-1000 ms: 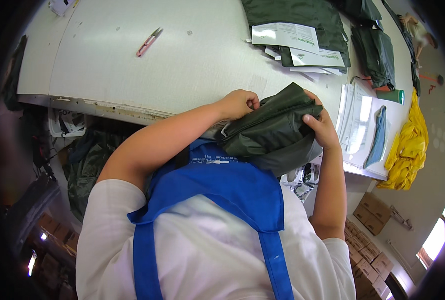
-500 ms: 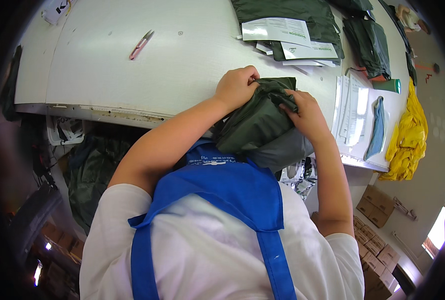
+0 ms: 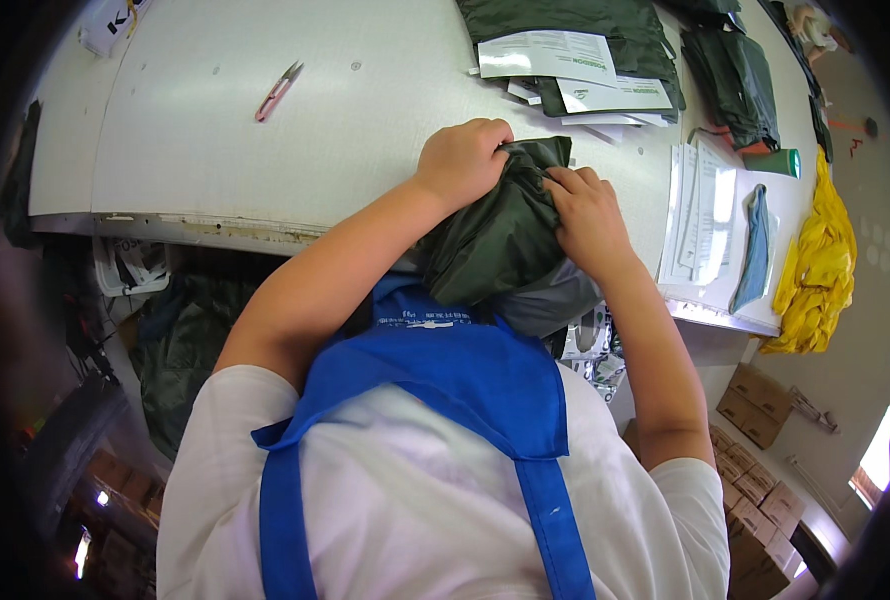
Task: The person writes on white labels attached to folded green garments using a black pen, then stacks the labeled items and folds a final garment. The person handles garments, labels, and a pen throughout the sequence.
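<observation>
Gripping a dark green bundle [image 3: 500, 240] with both hands, the person holds it against the near edge of the white worktop [image 3: 295, 150]. Left hand [image 3: 462, 160] is clenched on the bundle's upper left corner, fingers curled into the fabric. Right hand [image 3: 587, 215] presses on the bundle's upper right side, fingers bent and pinching a fold near the top. The two hands sit close together, only a narrow strip of fabric showing between them. The bundle's lower part hangs over the worktop edge toward the person's blue apron [image 3: 435, 380]; a grey layer [image 3: 555, 305] shows beneath the bundle on its right.

Other items, placed from the bundle:
- Small pink clippers [image 3: 278, 90] lie well to the left and farther back on the worktop, apart from everything else.
- Printed sheets [image 3: 565, 70] lie just behind the bundle, resting on more dark green fabric [image 3: 575, 20].
- A stack of white papers [image 3: 700, 215] lies to the right, with a blue-grey strip [image 3: 752, 250] lying on it.
- A green cylinder [image 3: 775, 162] lies behind those papers.
- Yellow fabric [image 3: 815, 270] hangs at the far right, off the worktop end.
- Cardboard boxes [image 3: 755, 410] stand on the floor to the lower right.
</observation>
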`<state>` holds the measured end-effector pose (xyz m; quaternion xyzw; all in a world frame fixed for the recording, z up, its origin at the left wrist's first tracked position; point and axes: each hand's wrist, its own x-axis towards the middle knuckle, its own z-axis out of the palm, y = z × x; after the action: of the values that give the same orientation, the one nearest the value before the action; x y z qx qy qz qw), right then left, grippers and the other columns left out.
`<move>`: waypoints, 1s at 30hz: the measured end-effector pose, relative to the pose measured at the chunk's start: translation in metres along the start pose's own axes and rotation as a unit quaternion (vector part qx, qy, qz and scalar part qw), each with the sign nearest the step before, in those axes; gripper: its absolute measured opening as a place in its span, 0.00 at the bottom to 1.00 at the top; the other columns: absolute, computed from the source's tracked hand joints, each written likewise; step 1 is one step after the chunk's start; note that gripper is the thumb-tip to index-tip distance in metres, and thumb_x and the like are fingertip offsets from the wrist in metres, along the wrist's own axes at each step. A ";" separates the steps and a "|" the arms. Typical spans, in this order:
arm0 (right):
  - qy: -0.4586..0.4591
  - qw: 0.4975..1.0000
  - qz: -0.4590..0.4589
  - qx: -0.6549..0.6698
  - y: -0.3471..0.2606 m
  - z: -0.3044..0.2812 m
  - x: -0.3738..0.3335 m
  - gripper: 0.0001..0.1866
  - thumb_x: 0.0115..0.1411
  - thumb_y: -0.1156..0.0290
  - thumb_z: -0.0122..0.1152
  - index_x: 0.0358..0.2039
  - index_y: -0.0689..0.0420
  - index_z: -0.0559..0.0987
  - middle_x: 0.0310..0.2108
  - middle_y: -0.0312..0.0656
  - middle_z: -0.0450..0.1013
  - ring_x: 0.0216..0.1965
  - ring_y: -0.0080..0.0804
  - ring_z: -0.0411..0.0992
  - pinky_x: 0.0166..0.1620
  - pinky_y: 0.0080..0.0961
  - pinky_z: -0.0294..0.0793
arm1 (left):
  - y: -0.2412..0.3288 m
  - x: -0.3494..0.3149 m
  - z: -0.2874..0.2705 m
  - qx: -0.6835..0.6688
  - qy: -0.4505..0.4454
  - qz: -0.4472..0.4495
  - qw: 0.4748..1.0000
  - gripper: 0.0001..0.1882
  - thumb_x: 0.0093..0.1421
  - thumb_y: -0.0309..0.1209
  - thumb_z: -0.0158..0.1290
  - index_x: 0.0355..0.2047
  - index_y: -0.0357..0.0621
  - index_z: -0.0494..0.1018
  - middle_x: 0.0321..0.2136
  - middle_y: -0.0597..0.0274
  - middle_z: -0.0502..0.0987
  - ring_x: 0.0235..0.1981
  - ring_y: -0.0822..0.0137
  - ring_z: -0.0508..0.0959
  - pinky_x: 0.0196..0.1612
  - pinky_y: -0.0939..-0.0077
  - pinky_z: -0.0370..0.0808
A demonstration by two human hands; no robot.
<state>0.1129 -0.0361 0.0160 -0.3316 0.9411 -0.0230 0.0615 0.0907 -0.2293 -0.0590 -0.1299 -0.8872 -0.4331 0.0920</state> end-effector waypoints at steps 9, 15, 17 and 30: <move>0.032 0.993 0.102 -0.045 -0.008 0.049 0.018 0.17 0.53 0.74 0.52 0.45 0.59 0.74 0.35 0.45 0.71 0.37 0.40 0.71 0.40 0.33 0.71 | -0.003 0.002 0.000 0.107 -0.022 0.145 0.983 0.05 0.51 0.29 0.54 0.28 0.47 0.70 0.21 0.61 0.73 0.22 0.57 0.75 0.24 0.65 0.72; 0.034 0.921 0.197 0.335 -0.006 0.023 0.011 0.17 0.53 0.73 0.58 0.44 0.61 0.73 0.40 0.52 0.73 0.43 0.50 0.71 0.45 0.38 0.70 | -0.001 0.002 -0.016 0.090 -0.058 0.078 0.991 0.05 0.53 0.31 0.54 0.28 0.46 0.70 0.22 0.59 0.73 0.24 0.55 0.75 0.26 0.62 0.72; 0.074 0.933 0.207 0.285 -0.006 0.030 0.018 0.14 0.52 0.73 0.59 0.40 0.59 0.74 0.37 0.50 0.74 0.43 0.52 0.70 0.44 0.38 0.70 | 0.000 0.003 -0.017 0.078 -0.062 0.074 0.992 0.04 0.54 0.31 0.53 0.28 0.45 0.70 0.22 0.58 0.73 0.24 0.54 0.75 0.26 0.61 0.72; 0.017 0.884 0.264 0.387 0.025 0.063 0.049 0.17 0.49 0.68 0.64 0.36 0.63 0.70 0.28 0.53 0.74 0.30 0.43 0.75 0.35 0.35 0.71 | 0.011 -0.003 -0.035 -0.003 -0.074 0.081 0.994 0.04 0.55 0.29 0.52 0.27 0.43 0.69 0.22 0.56 0.71 0.23 0.52 0.74 0.25 0.60 0.71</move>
<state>0.0683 -0.0476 -0.0538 -0.0208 0.9110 -0.3737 0.1731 0.0987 -0.2514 -0.0302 -0.2331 -0.8769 -0.4160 0.0606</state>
